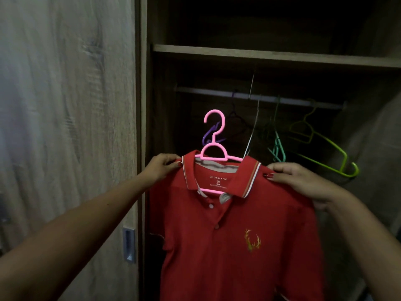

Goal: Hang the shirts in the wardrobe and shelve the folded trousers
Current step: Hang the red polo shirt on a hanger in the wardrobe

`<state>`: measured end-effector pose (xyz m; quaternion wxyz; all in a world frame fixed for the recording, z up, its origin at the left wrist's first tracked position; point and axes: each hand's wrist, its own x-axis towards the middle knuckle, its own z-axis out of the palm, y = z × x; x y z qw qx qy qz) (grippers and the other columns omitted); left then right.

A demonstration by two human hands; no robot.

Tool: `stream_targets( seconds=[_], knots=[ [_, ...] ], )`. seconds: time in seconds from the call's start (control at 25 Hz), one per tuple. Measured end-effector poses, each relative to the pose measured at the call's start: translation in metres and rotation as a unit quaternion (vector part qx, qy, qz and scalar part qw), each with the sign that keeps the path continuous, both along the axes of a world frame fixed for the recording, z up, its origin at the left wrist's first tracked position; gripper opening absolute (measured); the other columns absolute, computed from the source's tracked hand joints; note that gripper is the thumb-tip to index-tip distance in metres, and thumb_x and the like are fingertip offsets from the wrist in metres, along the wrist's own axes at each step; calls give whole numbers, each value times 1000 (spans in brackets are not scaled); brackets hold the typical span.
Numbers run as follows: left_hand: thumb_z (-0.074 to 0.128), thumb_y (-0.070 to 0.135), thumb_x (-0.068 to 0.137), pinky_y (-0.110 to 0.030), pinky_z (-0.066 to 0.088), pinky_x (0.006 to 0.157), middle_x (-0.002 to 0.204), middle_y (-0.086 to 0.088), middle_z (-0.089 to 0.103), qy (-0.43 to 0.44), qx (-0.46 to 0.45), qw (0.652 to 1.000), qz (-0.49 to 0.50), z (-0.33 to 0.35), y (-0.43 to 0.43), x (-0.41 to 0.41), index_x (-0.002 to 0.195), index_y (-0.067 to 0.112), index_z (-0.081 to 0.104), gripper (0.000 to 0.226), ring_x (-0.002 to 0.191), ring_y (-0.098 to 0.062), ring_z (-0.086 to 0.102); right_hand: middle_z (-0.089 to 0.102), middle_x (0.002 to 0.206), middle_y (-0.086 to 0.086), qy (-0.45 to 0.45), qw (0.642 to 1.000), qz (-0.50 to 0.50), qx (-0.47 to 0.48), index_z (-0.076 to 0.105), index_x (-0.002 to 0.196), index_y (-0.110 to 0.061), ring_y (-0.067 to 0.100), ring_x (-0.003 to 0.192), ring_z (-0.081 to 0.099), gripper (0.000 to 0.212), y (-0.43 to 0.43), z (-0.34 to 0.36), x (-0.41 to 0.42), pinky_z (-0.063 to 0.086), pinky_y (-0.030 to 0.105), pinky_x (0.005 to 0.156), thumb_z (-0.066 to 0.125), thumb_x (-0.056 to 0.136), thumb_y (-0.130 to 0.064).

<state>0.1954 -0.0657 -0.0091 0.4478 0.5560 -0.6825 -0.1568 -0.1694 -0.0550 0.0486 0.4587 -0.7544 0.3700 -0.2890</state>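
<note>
A red polo shirt [234, 231] with a small gold antler emblem hangs on a pink plastic hanger [213, 135], held up in front of the open wardrobe. My left hand [161, 166] pinches the shirt's left shoulder beside the collar. My right hand [303, 181] grips the right shoulder. The hanger's hook points up, below the wardrobe's rail [260, 97] and apart from it. No trousers are in view.
Several empty hangers hang on the rail: a purple one [208, 135], a teal one [278, 148] and a lime green one [321, 144]. A shelf [271, 55] runs above the rail. The sliding door [65, 127] with a metal handle [129, 245] stands at the left.
</note>
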Motion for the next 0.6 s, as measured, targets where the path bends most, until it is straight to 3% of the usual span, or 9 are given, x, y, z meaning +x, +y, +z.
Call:
stream_targets(
  seconds=[0.16,0.24,0.28,0.44,0.52,0.6],
  knots=[
    [57,19,94,-31,46,97,114,1,68,42,-26,997,52,2,-10,-4,117,18,67,25,106,-10,61,66,89,18,-85,994,-28,70,66,101,0,21,69,63,19,20,18,36,52,27,63,54,89,-8],
    [53,20,96,-37,46,102,122,-3,67,85,-30,993,72,4,-12,-2,125,17,63,31,114,-16,60,65,79,17,-113,990,-41,70,65,93,-1,19,63,60,14,30,24,63,50,24,59,52,89,-5],
    [51,19,96,-38,48,101,120,-3,67,129,-23,989,68,5,-13,0,124,19,63,31,112,-17,61,66,72,13,-123,989,-45,71,65,87,-5,16,58,60,14,32,26,79,50,22,56,52,88,-3],
    [42,16,101,-21,49,77,93,6,71,278,-1,960,26,11,2,5,107,21,64,23,87,-9,65,64,63,7,-154,984,-69,60,64,77,-11,15,52,59,18,26,30,153,47,21,53,51,88,-3],
    [43,14,101,-17,47,82,104,4,71,267,-9,963,28,12,8,11,116,16,63,26,96,-8,64,60,65,9,-179,978,-91,62,60,82,-9,15,46,59,15,16,36,190,46,18,47,48,90,-4],
    [44,8,99,-6,42,90,123,4,60,157,-76,983,51,15,19,22,130,11,56,33,115,-8,57,58,65,14,-223,967,-102,65,56,90,-3,14,38,58,13,-2,41,227,45,15,39,42,91,-4]
  ],
)
